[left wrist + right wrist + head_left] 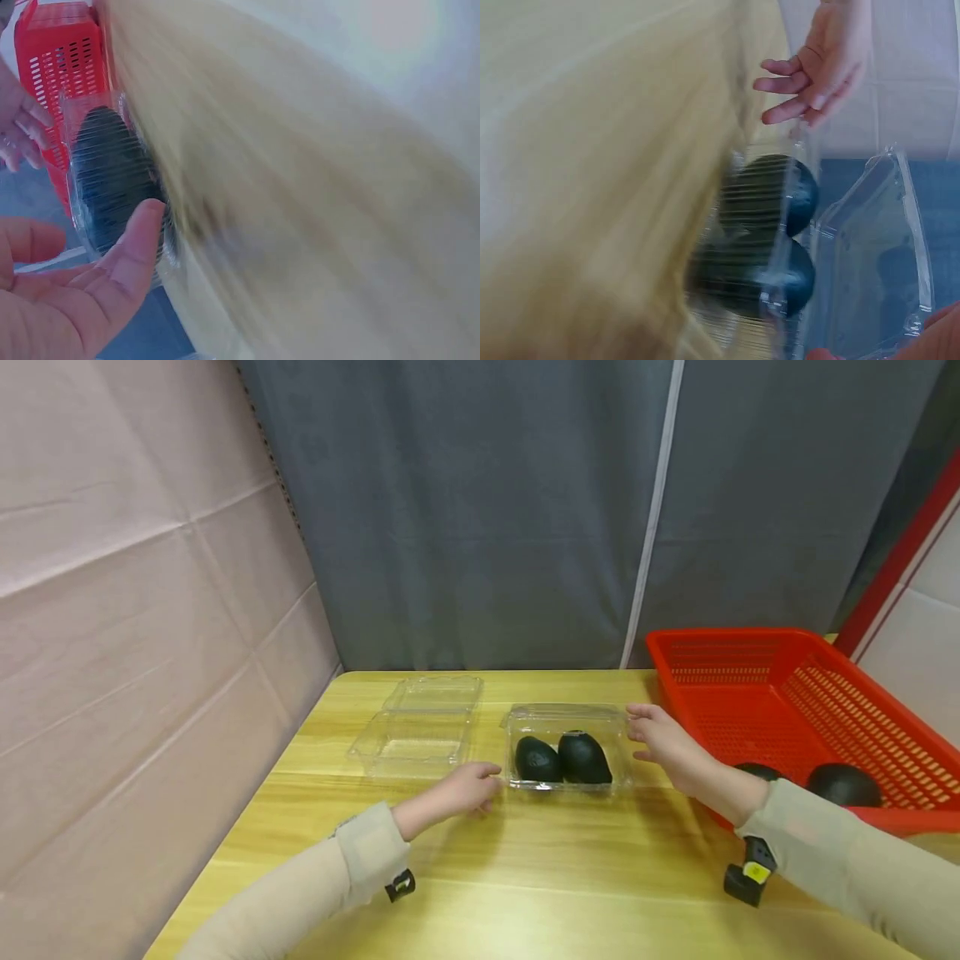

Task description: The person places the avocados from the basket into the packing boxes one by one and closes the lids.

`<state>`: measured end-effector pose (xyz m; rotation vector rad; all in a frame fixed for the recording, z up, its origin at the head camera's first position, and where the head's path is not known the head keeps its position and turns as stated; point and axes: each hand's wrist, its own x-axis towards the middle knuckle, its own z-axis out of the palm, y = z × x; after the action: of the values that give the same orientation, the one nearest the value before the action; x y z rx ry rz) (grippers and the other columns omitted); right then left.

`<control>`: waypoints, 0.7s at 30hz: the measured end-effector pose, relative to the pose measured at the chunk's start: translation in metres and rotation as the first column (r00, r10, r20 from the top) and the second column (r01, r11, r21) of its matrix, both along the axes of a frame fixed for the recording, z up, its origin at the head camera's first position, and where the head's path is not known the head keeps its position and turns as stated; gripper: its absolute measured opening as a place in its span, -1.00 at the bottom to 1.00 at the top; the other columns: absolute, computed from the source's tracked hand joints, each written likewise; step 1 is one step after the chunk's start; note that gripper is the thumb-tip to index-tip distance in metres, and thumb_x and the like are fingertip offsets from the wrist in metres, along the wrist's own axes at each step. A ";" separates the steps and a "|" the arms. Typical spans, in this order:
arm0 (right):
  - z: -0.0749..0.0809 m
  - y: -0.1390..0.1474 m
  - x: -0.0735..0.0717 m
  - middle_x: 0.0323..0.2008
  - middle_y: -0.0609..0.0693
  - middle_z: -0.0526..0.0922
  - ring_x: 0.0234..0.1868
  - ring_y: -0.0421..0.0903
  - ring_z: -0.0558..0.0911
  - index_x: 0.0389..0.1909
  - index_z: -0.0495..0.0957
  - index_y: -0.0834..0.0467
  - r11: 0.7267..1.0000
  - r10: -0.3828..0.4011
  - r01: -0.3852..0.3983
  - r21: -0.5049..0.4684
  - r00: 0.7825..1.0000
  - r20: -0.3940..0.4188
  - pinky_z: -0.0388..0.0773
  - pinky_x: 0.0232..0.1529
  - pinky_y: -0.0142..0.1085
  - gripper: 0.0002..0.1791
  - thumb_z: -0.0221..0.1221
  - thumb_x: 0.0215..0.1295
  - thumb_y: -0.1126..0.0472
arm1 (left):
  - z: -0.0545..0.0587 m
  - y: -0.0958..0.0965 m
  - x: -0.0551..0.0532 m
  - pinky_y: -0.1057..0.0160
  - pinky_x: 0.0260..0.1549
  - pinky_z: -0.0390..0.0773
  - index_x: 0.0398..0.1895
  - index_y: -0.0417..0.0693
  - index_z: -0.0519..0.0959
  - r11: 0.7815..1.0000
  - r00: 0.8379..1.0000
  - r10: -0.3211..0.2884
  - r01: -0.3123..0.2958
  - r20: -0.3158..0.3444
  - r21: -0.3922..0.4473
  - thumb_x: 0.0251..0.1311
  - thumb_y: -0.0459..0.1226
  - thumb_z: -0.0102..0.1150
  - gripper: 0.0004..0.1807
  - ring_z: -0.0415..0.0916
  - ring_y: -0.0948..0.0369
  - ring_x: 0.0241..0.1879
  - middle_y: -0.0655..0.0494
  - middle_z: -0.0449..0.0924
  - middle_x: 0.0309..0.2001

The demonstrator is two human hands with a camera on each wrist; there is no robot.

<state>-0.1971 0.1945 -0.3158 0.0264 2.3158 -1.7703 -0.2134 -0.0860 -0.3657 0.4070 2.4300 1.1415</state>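
Two dark avocados (582, 758) lie side by side in a clear plastic clamshell box (534, 724) on the table. Its lid (870, 262) is raised at the back, as the right wrist view shows. My left hand (467, 787) is by the box's front left corner, fingers loosely bent with nothing in them. My right hand (667, 747) is at the box's right side, fingers extended toward the lid's edge; whether they touch it I cannot tell. In the left wrist view, the left thumb (142, 232) appears in front of the box's near end.
To the left stands a second clear clamshell box (416, 739), lid folded back. A red perforated basket (757, 693) sits at the right, with more dark avocados (845, 785) near its front. A grey curtain (465, 518) hangs behind the wooden table (525, 877).
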 end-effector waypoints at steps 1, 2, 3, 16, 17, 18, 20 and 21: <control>-0.002 0.000 0.001 0.32 0.41 -0.15 0.30 0.33 0.01 0.34 -0.23 0.41 1.000 -0.004 0.004 0.005 1.000 0.001 0.12 0.25 0.12 -0.44 -0.39 0.38 0.29 | -0.001 0.000 0.000 0.22 -0.48 0.59 0.23 -0.42 0.23 0.999 1.000 0.015 -0.015 0.016 0.029 0.31 -0.31 -0.18 -0.52 0.52 0.13 -0.46 -0.20 0.56 -0.17; -0.005 0.000 0.002 0.33 0.41 -0.16 0.30 0.34 0.02 0.34 -0.24 0.41 1.000 -0.008 0.008 0.012 1.000 0.005 0.12 0.25 0.12 -0.43 -0.39 0.37 0.30 | -0.002 -0.001 0.001 0.23 -0.50 0.59 0.22 -0.43 0.24 0.998 0.999 0.029 -0.030 0.025 0.055 0.30 -0.32 -0.19 -0.53 0.53 0.14 -0.46 -0.20 0.56 -0.15; -0.008 0.000 0.004 0.33 0.41 -0.18 0.30 0.34 0.01 0.34 -0.25 0.41 1.000 -0.013 0.012 0.016 1.000 0.012 0.11 0.25 0.13 -0.43 -0.38 0.36 0.32 | -0.002 -0.001 0.001 0.24 -0.51 0.59 0.21 -0.43 0.25 0.996 0.998 0.043 -0.046 0.036 0.078 0.30 -0.33 -0.20 -0.54 0.53 0.13 -0.45 -0.21 0.56 -0.13; -0.047 0.003 0.012 0.31 0.44 -0.16 0.24 0.26 0.13 0.32 -0.28 0.47 0.999 -0.042 0.043 -0.033 0.998 0.040 0.22 0.20 0.08 -0.38 -0.29 0.33 0.36 | -0.008 0.003 0.002 0.25 -0.54 0.59 0.12 -0.40 0.29 0.963 0.986 0.141 -0.158 0.090 0.219 0.40 -0.25 -0.41 -0.57 0.54 0.17 -0.51 -0.21 0.56 -0.21; -0.049 0.003 0.012 0.30 0.44 -0.14 0.23 0.25 0.16 0.32 -0.27 0.48 0.998 -0.042 0.044 -0.034 0.998 0.040 0.24 0.19 0.07 -0.38 -0.29 0.32 0.36 | -0.009 0.003 0.001 0.26 -0.55 0.58 0.13 -0.40 0.28 0.958 0.984 0.149 -0.168 0.097 0.233 0.41 -0.23 -0.41 -0.56 0.54 0.18 -0.53 -0.22 0.56 -0.21; -0.050 0.003 0.012 0.29 0.44 -0.12 0.19 0.25 0.20 0.32 -0.27 0.48 0.999 -0.042 0.043 -0.030 0.998 0.039 0.26 0.17 0.06 -0.38 -0.29 0.31 0.36 | -0.009 0.004 0.001 0.26 -0.56 0.58 0.13 -0.41 0.27 0.955 0.984 0.151 -0.170 0.097 0.245 0.42 -0.21 -0.42 -0.54 0.53 0.19 -0.54 -0.24 0.56 -0.22; -0.052 0.003 0.013 0.28 0.44 -0.08 0.13 0.23 0.27 0.32 -0.26 0.48 0.999 -0.036 0.037 -0.029 0.999 0.041 0.29 0.15 0.06 -0.37 -0.30 0.29 0.36 | -0.011 0.006 0.000 0.26 -0.58 0.58 0.12 -0.43 0.28 0.952 0.984 0.153 -0.172 0.094 0.255 0.42 -0.16 -0.40 -0.51 0.54 0.18 -0.56 -0.25 0.57 -0.23; -0.053 0.003 0.014 0.27 0.44 -0.06 0.10 0.21 0.30 0.31 -0.26 0.48 0.999 -0.035 0.036 -0.025 0.998 0.043 0.30 0.14 0.06 -0.38 -0.30 0.28 0.36 | -0.012 0.007 0.000 0.26 -0.59 0.58 0.12 -0.43 0.28 0.953 0.984 0.152 -0.170 0.088 0.253 0.42 -0.14 -0.38 -0.49 0.54 0.17 -0.56 -0.26 0.57 -0.24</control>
<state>-0.1833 0.1976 -0.3692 0.1000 2.2763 -1.7980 -0.2134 -0.0791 -0.3775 0.2454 2.2947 1.5277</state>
